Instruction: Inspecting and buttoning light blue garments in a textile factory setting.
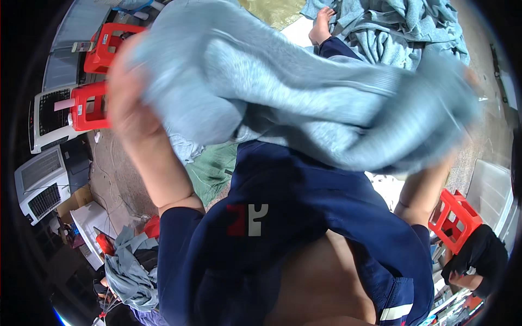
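Observation:
I hold a light blue knitted cloth [283,87] stretched across the view in front of me. My left hand [126,100] grips its left end, with the fingers buried in the fabric. My right hand [472,81] is at the cloth's right end and mostly hidden behind it; only the forearm below shows. Under the cloth are my dark blue shirt and trousers and one bare foot [321,24] on the floor.
A heap of the same blue cloth [397,27] lies ahead on the floor. Red plastic stools [106,46] stand left and one [454,220] at right. White appliances [46,179] sit at left. Another cloth pile [128,271] is lower left. A person in black [473,255] is lower right.

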A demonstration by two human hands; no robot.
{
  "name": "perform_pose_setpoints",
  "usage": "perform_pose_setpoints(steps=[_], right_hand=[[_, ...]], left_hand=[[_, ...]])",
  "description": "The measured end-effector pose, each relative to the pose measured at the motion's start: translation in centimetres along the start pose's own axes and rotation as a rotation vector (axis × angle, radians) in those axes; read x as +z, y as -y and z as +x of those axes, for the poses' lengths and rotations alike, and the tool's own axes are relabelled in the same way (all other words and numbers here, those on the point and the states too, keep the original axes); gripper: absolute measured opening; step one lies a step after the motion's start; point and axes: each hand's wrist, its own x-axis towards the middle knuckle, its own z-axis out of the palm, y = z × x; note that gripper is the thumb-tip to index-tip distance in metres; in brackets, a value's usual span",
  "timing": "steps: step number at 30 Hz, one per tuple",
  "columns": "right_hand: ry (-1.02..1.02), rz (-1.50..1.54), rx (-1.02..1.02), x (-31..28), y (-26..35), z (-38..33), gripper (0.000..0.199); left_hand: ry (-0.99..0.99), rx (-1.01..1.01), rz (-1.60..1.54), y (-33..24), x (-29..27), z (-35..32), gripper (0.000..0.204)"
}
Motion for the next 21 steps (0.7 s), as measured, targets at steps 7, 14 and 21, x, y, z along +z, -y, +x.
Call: perform_pose_setpoints(steps=[7,14,21], right_hand=[[-0.146,-1.253,-0.404,1.0,-7.8,1.0,0.028],[0.266,-1.264,-0.788,7.6,-9.3,-1.7,0.023],[0.308,-1.318,-0.69,6.8,-10.9,-1.6,0.016]], left_hand=[[0.117,-0.758,-0.132,12.4,4.0,0.6,0.012],[0.317,-0.643,-0.199,10.8,9.6,-1.4,0.015],[0.422,-0.489,0.199,9.7,9.9,-1.8,0.022]])
